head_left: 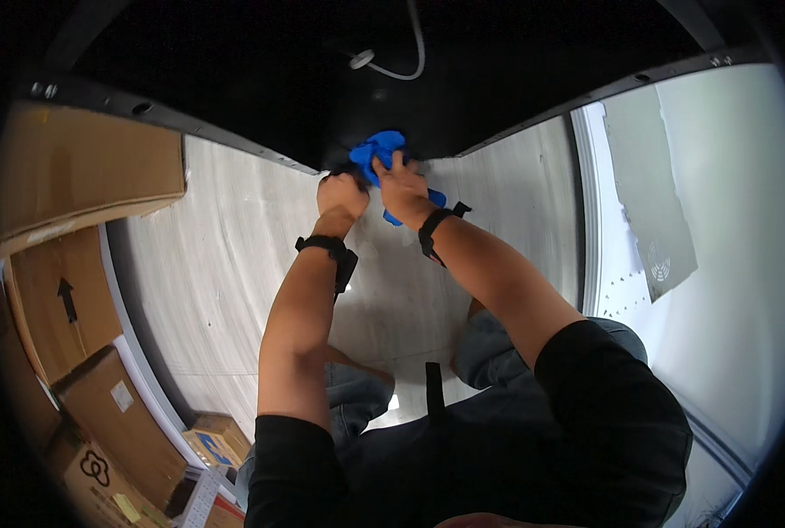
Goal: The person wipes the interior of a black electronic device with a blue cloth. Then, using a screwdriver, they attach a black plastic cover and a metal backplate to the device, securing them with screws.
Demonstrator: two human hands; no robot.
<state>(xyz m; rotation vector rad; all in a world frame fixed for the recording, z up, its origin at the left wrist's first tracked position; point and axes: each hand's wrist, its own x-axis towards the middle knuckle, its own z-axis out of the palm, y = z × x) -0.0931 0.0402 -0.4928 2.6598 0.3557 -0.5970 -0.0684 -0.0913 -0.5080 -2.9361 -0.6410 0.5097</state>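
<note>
A crumpled blue cloth (380,143) lies against the lower part of a large black cabinet (304,106), and part of it hangs down below my wrist. My right hand (403,187) grips it, with the fingers bent and pressing it to the dark surface. Just left of it, my left hand (343,195) is curled into a fist at the cabinet's bottom edge. Its fingertips are hidden, so what it holds there, if anything, does not show. Both wrists wear black straps.
Inside the cabinet hangs a white cable (420,44) with a round white end. Cardboard boxes (84,176) stack up along the left. At the right is a white panel (736,202) with a grey patch. The floor (234,238) below is pale and streaked.
</note>
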